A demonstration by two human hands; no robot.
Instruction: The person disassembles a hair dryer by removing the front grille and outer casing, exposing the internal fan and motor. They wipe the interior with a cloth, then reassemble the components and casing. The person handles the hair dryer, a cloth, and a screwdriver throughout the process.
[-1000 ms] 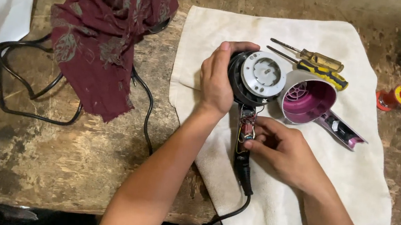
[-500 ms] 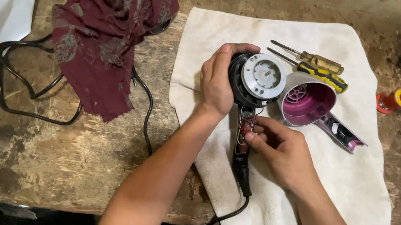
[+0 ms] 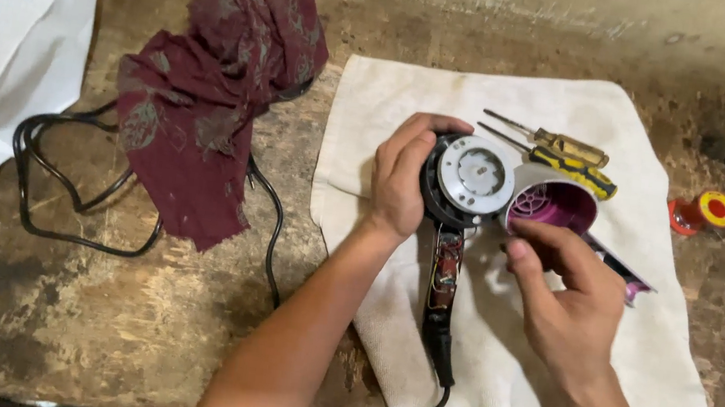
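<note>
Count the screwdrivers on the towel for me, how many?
2. Both lie side by side on the white towel, above the purple shell: amber-handled screwdriver, yellow-and-black screwdriver. None seems hidden.

Left hand (image 3: 403, 179) wraps the round black motor head of an opened hair dryer (image 3: 460, 187), grip closed on it; grey disc faces up. Dryer handle lies open, wiring exposed, black cord (image 3: 266, 211) running off the near edge. Right hand (image 3: 563, 295) hovers just right of the handle, fingers curled, thumb and forefinger pinched together near the purple shell (image 3: 553, 205); whether it holds anything cannot be told. All on a white towel (image 3: 489, 372) on a worn tabletop (image 3: 95, 318). Two screwdrivers (image 3: 559, 153) lie beyond the shell. Red-yellow spool (image 3: 706, 210) right of towel. Maroon cloth (image 3: 209, 113) left, over cord loops. White sheet (image 3: 6, 54) far left.
</note>
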